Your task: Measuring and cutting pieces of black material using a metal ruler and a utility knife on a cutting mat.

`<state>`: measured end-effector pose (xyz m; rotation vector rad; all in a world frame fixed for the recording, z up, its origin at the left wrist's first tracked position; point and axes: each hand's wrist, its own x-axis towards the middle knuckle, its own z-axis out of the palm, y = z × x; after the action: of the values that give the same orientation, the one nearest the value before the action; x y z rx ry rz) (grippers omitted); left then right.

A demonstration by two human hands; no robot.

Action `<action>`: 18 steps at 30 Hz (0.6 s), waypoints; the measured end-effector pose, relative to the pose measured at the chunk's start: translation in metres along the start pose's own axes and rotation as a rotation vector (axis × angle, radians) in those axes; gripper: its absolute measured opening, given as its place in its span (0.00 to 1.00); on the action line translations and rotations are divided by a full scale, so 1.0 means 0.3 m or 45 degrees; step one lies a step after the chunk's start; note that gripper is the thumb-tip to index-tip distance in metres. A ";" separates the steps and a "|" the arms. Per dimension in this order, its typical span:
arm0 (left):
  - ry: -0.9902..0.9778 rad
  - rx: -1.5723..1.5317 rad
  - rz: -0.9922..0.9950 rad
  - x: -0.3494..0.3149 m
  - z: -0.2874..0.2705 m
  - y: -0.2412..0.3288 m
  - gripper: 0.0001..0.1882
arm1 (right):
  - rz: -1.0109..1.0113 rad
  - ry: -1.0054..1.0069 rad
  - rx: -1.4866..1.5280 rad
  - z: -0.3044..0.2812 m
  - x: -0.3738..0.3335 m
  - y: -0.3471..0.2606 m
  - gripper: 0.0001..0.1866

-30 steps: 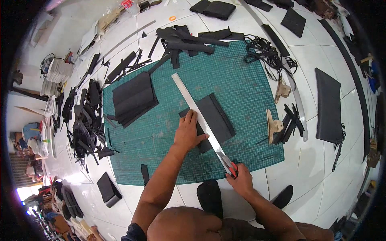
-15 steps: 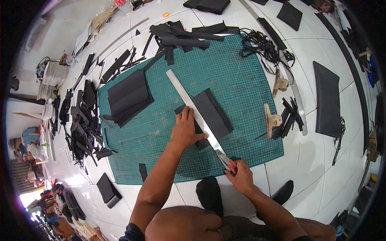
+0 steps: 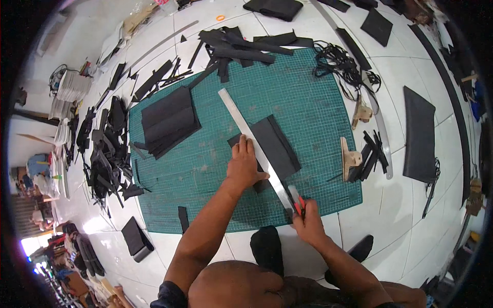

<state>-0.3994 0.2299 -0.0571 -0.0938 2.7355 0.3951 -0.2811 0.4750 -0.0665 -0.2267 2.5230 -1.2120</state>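
My left hand (image 3: 243, 163) lies with fingers and thumb spread, pressing a long steel ruler (image 3: 264, 162) down. The ruler runs slantwise over a stack of black fabric pieces (image 3: 279, 145); part of the stack shows on its left side, beneath my fingers. My right hand (image 3: 309, 224) is closed around a red and black utility knife (image 3: 300, 205), beside the ruler's near end. The knife's blade points away from me and is blurred. All this rests on a green cutting mat (image 3: 313, 113). Another pile of black fabric pieces (image 3: 169, 119) lies at the mat's left.
Black scraps (image 3: 110, 141) heap beside the mat's left edge, and more strips (image 3: 236, 49) cross its far edge. Tangled black cord (image 3: 339, 64) sits at the far right corner. Two clips (image 3: 351, 159) lie at the right, near short black strips (image 3: 371, 156). My foot (image 3: 267, 250) touches the near edge.
My right hand has turned the knife, and its blade now shows at the ruler's right side. My left hand stays on the ruler. The whole view has shifted slightly.
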 end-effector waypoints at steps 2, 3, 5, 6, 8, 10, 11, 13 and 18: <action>-0.057 0.033 -0.012 0.012 0.000 0.014 0.67 | -0.069 0.050 -0.022 -0.021 0.060 -0.013 0.21; -0.054 0.036 -0.023 0.010 -0.001 0.008 0.67 | 0.074 -0.035 0.045 -0.028 0.112 -0.068 0.20; -0.028 0.100 -0.030 -0.004 -0.015 -0.002 0.67 | 0.208 -0.128 0.112 -0.031 0.218 -0.163 0.20; -0.023 0.092 -0.030 0.003 -0.013 0.003 0.67 | 0.210 -0.182 0.010 -0.036 0.274 -0.198 0.21; -0.010 0.123 -0.014 0.003 -0.016 0.007 0.67 | 0.207 -0.248 -0.084 -0.013 0.368 -0.239 0.22; -0.041 0.133 -0.025 0.009 -0.029 0.019 0.67 | 0.021 -0.162 -0.324 0.030 0.449 -0.245 0.22; -0.070 0.150 -0.037 0.010 -0.033 0.018 0.66 | 0.016 -0.171 -0.321 0.044 0.481 -0.258 0.22; -0.053 0.155 -0.035 0.015 -0.014 0.013 0.64 | -0.005 -0.272 -0.381 0.059 0.532 -0.288 0.22; 0.007 0.202 -0.031 0.017 0.001 0.006 0.59 | 0.075 -0.423 -0.514 0.092 0.579 -0.320 0.21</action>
<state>-0.4043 0.2316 -0.0590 -0.0861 2.7564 0.1702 -0.4330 0.3460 -0.0470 -0.4083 2.4277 -0.5737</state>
